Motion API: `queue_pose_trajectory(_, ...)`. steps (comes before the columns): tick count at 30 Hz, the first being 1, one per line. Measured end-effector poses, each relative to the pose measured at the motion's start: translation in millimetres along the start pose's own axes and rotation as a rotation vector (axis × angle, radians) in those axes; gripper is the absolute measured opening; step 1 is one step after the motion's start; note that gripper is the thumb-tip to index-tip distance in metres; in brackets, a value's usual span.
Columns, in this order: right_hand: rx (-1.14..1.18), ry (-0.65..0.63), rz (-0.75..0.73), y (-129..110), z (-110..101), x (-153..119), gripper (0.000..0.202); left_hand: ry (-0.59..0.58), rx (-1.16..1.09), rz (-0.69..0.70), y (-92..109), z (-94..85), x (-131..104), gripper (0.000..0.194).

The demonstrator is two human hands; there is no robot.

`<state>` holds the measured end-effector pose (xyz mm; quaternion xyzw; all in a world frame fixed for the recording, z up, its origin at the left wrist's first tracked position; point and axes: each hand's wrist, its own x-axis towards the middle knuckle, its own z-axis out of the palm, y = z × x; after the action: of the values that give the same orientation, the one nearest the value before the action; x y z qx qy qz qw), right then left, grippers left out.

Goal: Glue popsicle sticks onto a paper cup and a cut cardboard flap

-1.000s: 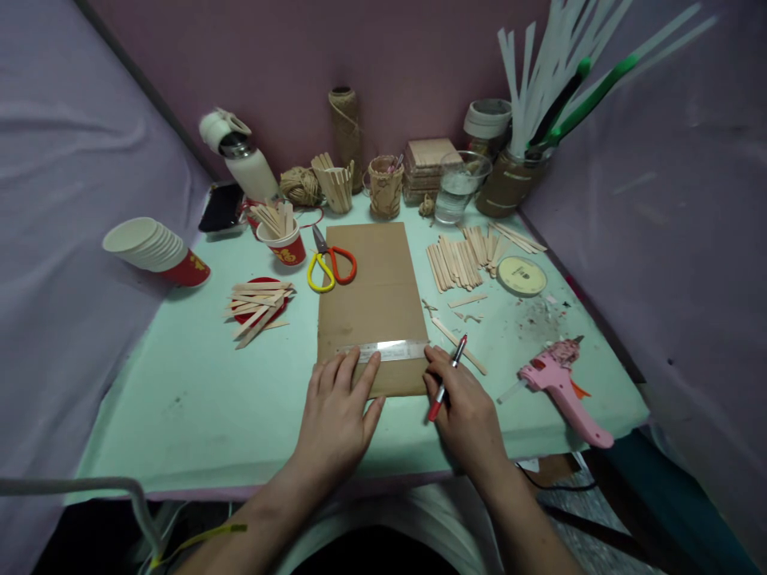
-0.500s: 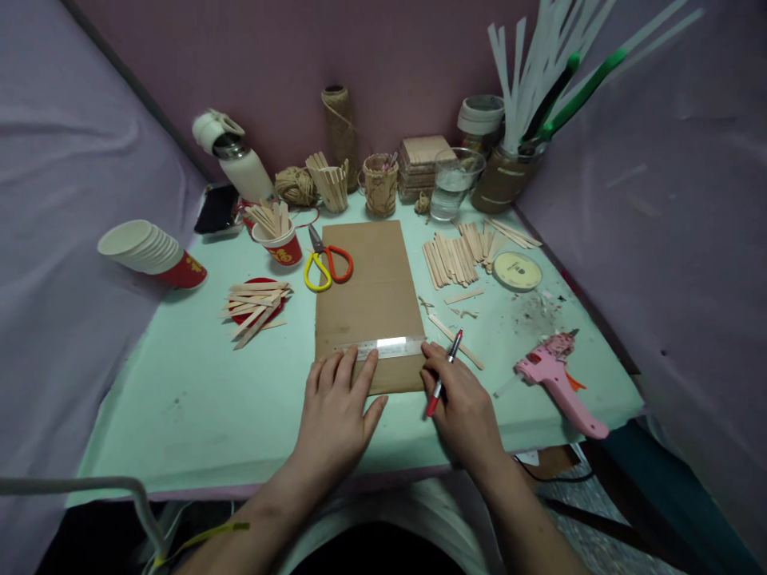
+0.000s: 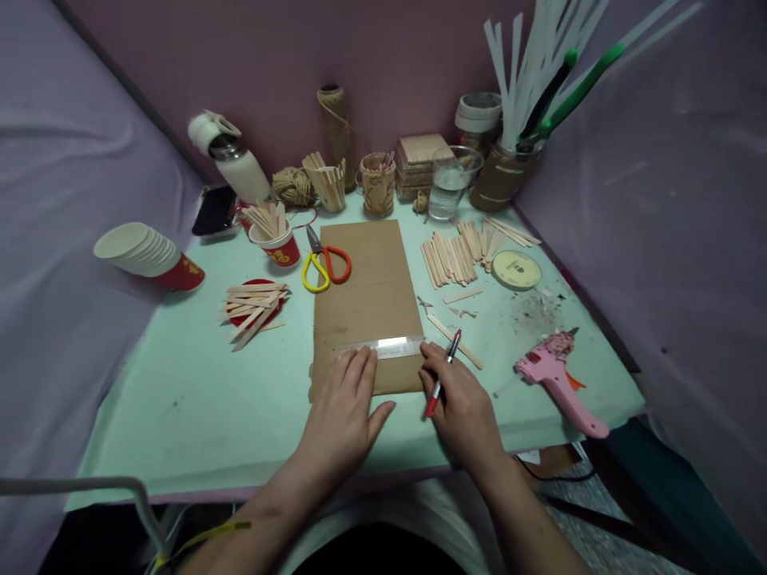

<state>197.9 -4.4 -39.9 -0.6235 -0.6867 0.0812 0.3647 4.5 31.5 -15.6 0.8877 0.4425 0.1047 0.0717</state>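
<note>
A clear ruler [image 3: 399, 346] lies across the lower part of a brown cardboard sheet [image 3: 365, 295]. My left hand [image 3: 347, 399] rests flat on the cardboard, its fingertips on the ruler's left part and its thumb apart. At the ruler's right end, my right hand [image 3: 459, 395] touches it with the fingertips and holds a red and silver pen [image 3: 444, 374], tip pointing up and away. Scissors [image 3: 325, 263] with one yellow and one red handle lie over the cardboard's upper left edge.
Wooden sticks [image 3: 449, 259] and a round lid [image 3: 516, 270] lie right of the cardboard, with a pink glue gun [image 3: 557, 379] nearer. Left are a red dish of sticks [image 3: 255, 307], a stick cup [image 3: 281, 251] and stacked cups [image 3: 153, 255]. A water cup [image 3: 447, 192] stands behind.
My left hand has shifted slightly right and its fingers have drawn closer together, uncovering the cardboard's lower left corner. My right hand still holds the pen by the ruler's end.
</note>
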Motion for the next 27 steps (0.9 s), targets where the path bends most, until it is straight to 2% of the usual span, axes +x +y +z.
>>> queue_pose_trajectory(6,0.013,-0.007,0.003,0,0,0,0.023,-0.155,-0.334,-0.067,-23,-24.8,-1,0.063)
queue_pose_trajectory(10,0.018,0.006,-0.011,1,0,0,0.025,-0.193,-0.547,-0.095,-41,-32.8,-1,0.066)
queue_pose_trajectory(27,0.017,-0.012,0.017,-1,-1,1,0.029,-0.119,-0.381,-0.011,-43,-23.6,-4,0.054)
